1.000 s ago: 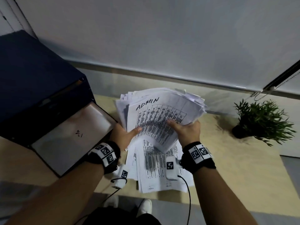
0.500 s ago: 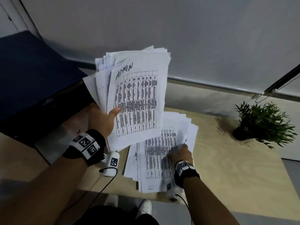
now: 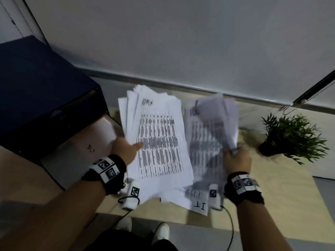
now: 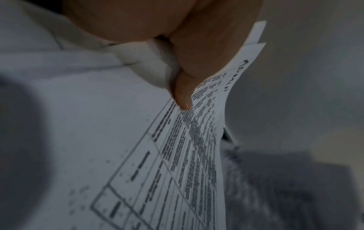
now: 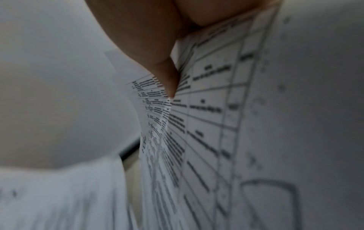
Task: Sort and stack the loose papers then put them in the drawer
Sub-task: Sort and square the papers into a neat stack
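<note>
Pale wood worktop (image 3: 282, 192) fills the lower part of the head view, with a grey wall behind it. Nearest, two white shoes show at the bottom edge, and one sheet marked I.T (image 3: 199, 203) lies flat on the worktop beneath both wrists. Above it are two held bundles. The left hand (image 3: 125, 151) grasps the ADMIN stack (image 3: 157, 138): the thumb lies across the printed table on the top sheet and the fingers are hidden behind, which the left wrist view (image 4: 183, 87) confirms as a pinch on the stack's near-left edge. The right hand (image 3: 235, 158) grasps a second stack (image 3: 210, 134), blurred, at its lower right edge; the right wrist view shows the thumb (image 5: 167, 77) pressed onto its printed face. The two stacks stand side by side, almost touching.

Half a second ago the right hand lay low on the papers spread on the worktop; now it holds its bundle raised beside the ADMIN stack, which has dropped lower.

Left of the left grip sits one dark cabinet with its drawer (image 3: 85, 147) pulled open. Far right of the right grip stands one potted plant (image 3: 291, 138).
</note>
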Action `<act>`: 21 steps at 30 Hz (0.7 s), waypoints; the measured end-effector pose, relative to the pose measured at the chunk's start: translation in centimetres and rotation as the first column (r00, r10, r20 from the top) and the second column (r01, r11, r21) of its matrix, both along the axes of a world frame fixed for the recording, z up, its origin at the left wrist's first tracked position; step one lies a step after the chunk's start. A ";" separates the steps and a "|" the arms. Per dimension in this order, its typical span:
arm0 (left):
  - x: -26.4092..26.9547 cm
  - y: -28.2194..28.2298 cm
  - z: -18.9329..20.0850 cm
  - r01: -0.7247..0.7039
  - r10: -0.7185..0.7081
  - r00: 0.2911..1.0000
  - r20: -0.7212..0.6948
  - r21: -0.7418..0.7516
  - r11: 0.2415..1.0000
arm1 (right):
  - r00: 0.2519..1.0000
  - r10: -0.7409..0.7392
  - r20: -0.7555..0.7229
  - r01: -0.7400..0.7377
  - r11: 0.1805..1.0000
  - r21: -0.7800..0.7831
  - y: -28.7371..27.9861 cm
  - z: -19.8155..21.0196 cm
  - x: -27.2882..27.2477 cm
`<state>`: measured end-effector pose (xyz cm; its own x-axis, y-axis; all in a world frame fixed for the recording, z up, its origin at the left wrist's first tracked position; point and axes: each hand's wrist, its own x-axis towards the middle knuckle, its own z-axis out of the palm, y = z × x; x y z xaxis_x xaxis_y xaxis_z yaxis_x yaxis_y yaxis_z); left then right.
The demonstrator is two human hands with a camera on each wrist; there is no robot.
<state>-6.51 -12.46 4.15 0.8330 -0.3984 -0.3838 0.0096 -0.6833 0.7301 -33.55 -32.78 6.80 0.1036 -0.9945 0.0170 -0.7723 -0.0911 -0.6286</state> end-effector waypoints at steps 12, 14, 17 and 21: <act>-3.2 -0.9 -5.0 0.294 -0.287 0.955 -0.069 0.335 0.895 | 0.963 0.067 0.262 -0.108 0.984 0.145 -2.1 5.8 -0.7; -3.0 -0.9 -5.7 0.289 -0.283 0.957 -0.062 0.263 0.920 | 0.966 0.120 0.228 -0.180 0.948 0.262 -0.9 3.2 0.4; -2.8 -0.8 -4.9 0.216 -0.215 0.976 -0.029 0.218 0.952 | 0.976 0.162 0.145 -0.207 0.898 0.388 0.7 -2.2 1.9; -4.3 -1.0 -3.8 0.166 -0.158 0.986 -0.053 0.235 0.958 | 0.966 0.241 -0.095 -0.167 0.860 0.482 3.5 -7.6 3.6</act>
